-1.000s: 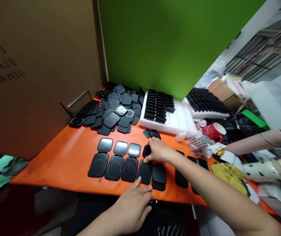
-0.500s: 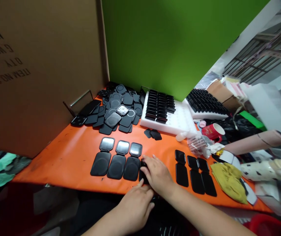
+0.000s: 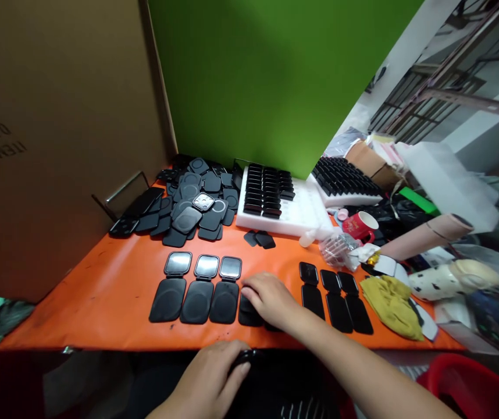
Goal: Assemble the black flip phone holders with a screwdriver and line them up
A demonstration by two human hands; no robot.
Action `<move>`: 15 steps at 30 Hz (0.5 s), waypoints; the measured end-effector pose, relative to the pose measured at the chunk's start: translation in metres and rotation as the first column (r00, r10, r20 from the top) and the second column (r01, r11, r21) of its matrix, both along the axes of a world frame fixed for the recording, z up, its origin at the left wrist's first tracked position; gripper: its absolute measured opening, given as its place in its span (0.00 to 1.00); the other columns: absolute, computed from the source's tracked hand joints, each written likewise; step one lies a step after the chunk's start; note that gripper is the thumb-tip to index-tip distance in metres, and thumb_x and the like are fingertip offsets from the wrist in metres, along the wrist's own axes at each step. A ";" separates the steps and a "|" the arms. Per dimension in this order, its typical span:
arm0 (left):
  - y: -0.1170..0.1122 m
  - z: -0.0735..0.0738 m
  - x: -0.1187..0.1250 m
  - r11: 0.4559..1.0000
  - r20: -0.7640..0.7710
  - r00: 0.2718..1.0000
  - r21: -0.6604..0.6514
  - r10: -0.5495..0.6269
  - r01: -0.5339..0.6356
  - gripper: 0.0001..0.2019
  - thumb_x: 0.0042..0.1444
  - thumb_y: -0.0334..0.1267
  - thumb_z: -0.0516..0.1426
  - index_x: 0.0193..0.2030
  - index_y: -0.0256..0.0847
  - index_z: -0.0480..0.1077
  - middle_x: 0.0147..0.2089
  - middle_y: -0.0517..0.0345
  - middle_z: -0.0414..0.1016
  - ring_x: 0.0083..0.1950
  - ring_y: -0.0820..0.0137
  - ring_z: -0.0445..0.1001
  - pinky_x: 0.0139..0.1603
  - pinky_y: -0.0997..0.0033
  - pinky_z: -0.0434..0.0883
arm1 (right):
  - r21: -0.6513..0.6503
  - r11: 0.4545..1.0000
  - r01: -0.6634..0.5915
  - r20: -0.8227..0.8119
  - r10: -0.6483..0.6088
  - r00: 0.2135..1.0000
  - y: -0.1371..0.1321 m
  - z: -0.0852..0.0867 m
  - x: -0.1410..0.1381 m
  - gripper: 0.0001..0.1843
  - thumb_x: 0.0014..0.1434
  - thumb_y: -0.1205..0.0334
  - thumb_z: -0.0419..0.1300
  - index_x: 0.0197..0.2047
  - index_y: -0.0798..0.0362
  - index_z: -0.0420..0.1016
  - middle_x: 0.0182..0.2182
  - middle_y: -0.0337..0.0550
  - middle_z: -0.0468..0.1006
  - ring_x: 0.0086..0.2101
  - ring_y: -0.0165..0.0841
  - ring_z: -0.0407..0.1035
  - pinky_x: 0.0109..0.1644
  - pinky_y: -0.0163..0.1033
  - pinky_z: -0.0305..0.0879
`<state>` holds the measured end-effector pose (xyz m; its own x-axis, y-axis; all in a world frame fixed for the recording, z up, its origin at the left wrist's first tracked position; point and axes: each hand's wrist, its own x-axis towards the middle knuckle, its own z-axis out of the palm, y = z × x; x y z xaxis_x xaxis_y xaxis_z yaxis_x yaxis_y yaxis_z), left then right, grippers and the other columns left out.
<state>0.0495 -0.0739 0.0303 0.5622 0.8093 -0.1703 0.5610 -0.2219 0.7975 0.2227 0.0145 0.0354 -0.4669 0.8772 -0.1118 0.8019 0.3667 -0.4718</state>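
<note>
My left hand (image 3: pixel 214 372) is at the table's front edge, thumb and fingers closed on a small dark piece (image 3: pixel 244 356), mostly hidden. Farther forward, my right hand (image 3: pixel 271 297) curls its fingers over a black hinged pad (image 3: pixel 249 313) lying on the table; its upper part is covered by the hand. Left of it lies a row of three opened two-panel pads (image 3: pixel 197 299), with shiny small panels and faint circles on the large ones. Three more black two-panel pads (image 3: pixel 339 311) lie to the right, beyond my right wrist.
A heap of black pads (image 3: pixel 188 218) lies at the back left of the orange table (image 3: pixel 101 291). White foam trays (image 3: pixel 306 212) hold rows of black pieces. A cardboard box (image 3: pixel 57 145) and green panel (image 3: pixel 253 75) stand behind. A red mug (image 3: pixel 358 226) and yellow cloth (image 3: pixel 391 305) are right.
My left hand has drawn away from my right hand, back toward me past the table edge, with a small dark piece in it. My right hand stays over the hinged pad. The view has shifted right.
</note>
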 end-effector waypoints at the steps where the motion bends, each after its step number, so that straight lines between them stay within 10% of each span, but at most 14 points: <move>1: 0.002 0.000 -0.002 1.000 -0.026 1.000 0.020 0.007 -0.006 0.11 0.59 0.38 0.45 0.41 0.43 0.67 0.39 0.55 0.73 0.40 0.66 0.71 0.42 0.67 0.69 | 0.011 1.000 0.027 -0.009 -0.027 1.000 0.011 0.002 -0.004 0.16 0.61 0.55 0.47 0.48 0.51 0.67 0.44 0.45 0.72 0.47 0.33 0.64 0.54 0.41 0.54; 7: 0.009 -0.016 -0.011 0.976 -0.141 0.990 0.211 -0.019 0.049 0.16 0.60 0.40 0.45 0.54 0.46 0.60 0.63 0.56 0.56 0.63 0.62 0.54 0.63 0.51 0.51 | -0.102 0.995 -0.005 0.288 0.034 0.957 0.075 0.013 -0.040 0.38 0.38 0.42 0.65 0.49 0.53 0.63 0.45 0.52 0.69 0.43 0.44 0.65 0.41 0.42 0.61; 15: 0.008 -0.026 -0.013 0.952 -0.148 0.988 0.297 -0.035 0.078 0.20 0.59 0.35 0.48 0.58 0.46 0.57 0.63 0.55 0.55 0.63 0.62 0.54 0.61 0.53 0.56 | -0.263 0.960 -0.091 0.433 0.202 0.878 0.105 0.017 -0.051 0.43 0.28 0.36 0.65 0.45 0.54 0.66 0.42 0.51 0.72 0.39 0.44 0.67 0.36 0.41 0.62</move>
<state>0.0363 -0.0656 0.0040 0.5968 0.8024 -0.0033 0.6413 -0.4745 0.6030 0.1713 0.1196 0.0526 -0.4377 0.7266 -0.5296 0.8922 0.4241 -0.1556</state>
